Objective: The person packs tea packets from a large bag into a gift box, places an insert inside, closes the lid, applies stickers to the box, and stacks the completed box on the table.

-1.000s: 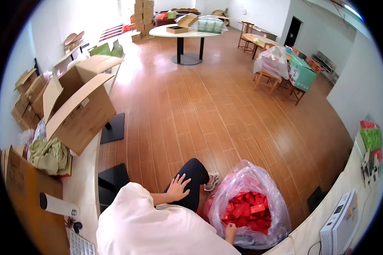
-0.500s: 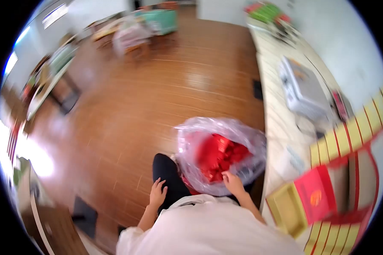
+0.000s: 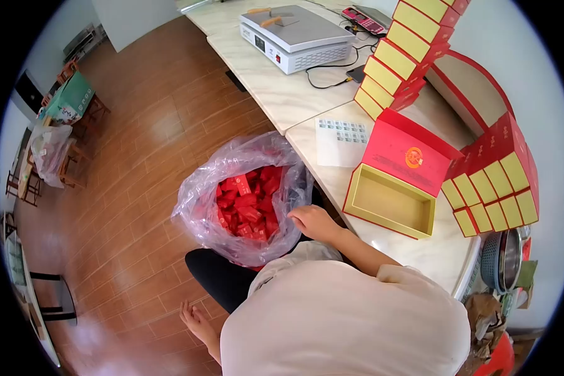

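A large clear plastic bag, its mouth spread wide, stands on the floor before my knees. Many small shiny red packets fill it. My right hand is at the bag's right rim, below the table edge, with its fingers curled together; whether anything is between them is hidden. Down beside my dark-trousered leg, my left hand hangs over the floor, fingers stretched and holding nothing. On the table, an open red box with a gold inside and a raised lid is right of my right hand.
The marble-patterned table runs along my right. On it are a sheet of labels, stacked red and yellow boxes, more boxes and a grey machine with a cable. Metal bowls lie beyond its near end.
My view has turned to the right, bringing the table and stacked boxes further in. My left hand has moved from beside my knee down to my side. My right hand stays by the bag's rim.
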Demonstrator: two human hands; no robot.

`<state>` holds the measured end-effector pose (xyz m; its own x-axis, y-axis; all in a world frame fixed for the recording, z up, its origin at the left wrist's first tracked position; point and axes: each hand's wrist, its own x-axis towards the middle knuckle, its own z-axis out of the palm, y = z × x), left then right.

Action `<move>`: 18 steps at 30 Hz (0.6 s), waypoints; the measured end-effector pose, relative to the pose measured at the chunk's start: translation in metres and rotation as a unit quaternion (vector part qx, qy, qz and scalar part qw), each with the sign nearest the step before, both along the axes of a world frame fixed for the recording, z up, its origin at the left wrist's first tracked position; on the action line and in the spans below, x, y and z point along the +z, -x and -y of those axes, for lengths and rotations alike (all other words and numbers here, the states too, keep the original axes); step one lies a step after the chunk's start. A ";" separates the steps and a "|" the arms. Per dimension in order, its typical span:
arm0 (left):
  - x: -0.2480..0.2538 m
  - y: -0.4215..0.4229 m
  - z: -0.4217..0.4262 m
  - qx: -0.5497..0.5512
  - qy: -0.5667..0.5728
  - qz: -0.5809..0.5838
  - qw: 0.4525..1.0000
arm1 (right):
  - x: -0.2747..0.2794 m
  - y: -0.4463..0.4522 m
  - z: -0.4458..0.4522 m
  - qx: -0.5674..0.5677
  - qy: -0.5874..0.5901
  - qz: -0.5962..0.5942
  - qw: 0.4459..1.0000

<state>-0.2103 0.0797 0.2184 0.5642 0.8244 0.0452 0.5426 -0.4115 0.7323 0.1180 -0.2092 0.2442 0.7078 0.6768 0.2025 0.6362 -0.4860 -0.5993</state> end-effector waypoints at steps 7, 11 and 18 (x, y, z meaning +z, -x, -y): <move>0.006 -0.029 -0.011 -0.039 -0.039 0.018 0.998 | 0.004 -0.006 -0.018 0.033 -0.020 0.028 0.999; -0.025 -0.063 -0.018 -0.179 -0.122 0.001 0.976 | -0.009 -0.007 -0.047 0.096 -0.042 0.050 0.993; -0.142 -0.080 -0.003 -0.027 -0.191 -0.143 0.971 | -0.020 -0.028 -0.069 0.144 -0.040 0.073 0.986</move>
<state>-0.1301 0.0829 0.0759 0.6411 0.7469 0.1762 0.6709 -0.6570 0.3440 0.1458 -0.1399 0.2244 0.4474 0.8237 0.3484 0.8235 -0.2274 -0.5198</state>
